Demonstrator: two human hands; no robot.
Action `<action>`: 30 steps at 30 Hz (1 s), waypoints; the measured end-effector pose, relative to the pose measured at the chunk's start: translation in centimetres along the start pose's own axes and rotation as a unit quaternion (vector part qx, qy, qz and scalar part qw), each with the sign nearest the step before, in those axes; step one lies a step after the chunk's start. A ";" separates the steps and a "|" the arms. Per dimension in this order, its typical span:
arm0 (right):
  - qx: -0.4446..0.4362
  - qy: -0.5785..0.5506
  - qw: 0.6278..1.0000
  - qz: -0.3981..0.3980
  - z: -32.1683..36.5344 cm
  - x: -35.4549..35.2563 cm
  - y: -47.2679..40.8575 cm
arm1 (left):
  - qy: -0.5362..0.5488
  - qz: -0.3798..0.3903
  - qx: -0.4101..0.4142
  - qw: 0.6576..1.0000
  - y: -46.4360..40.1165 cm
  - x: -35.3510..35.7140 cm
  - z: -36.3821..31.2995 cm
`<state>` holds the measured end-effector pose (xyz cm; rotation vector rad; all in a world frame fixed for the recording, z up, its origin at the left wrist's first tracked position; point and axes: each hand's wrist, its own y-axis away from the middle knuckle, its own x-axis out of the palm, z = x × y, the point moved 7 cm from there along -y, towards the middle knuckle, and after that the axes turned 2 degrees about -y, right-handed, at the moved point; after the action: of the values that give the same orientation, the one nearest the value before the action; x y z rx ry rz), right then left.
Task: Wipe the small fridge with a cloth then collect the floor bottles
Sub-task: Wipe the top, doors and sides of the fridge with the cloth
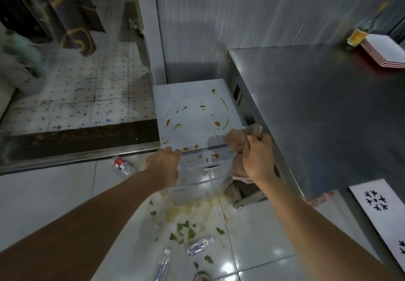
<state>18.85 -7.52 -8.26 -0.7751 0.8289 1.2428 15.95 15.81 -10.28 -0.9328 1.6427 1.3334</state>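
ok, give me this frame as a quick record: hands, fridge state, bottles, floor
left hand: rests on the fridge's front top edge, holds nothing
right hand: grips a cloth at the fridge's right front corner
fridge: orange smears on its top and front, not yet wiped
bottles: red-label bottle left of the fridge; two more lying nearer
floor: spilled food and green leaves before the fridge

Your right hand (258,160) covers much of the cloth (238,142). At 6 o'clock, the frame's edge cuts a floor bottle (162,265). At 2 o'clock, a blurred bottle (359,34) beside plates (385,50), themselves cropped.
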 end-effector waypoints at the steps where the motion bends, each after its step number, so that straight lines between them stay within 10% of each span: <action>1: -0.009 0.016 1.000 0.001 0.0 1.2 -1.2 | 0.005 -0.012 -0.009 1.000 -0.6 0.5 0.4; 8: -0.058 0.196 0.975 0.088 -2.8 8.9 -6.0 | 0.054 -0.078 -0.057 0.994 -4.8 2.4 2.6; 26: -0.261 0.158 0.947 0.098 4.6 16.6 -1.4 | 0.063 -0.153 -0.050 0.985 -4.0 4.3 5.5; 30: -0.123 0.223 0.964 0.080 -2.3 13.4 -5.5 | 0.096 -0.163 -0.070 0.979 -3.6 4.9 6.4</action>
<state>25.69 -3.96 -20.73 -1.2382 1.1316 1.3512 18.06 21.21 -16.91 -1.3874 1.4691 1.1716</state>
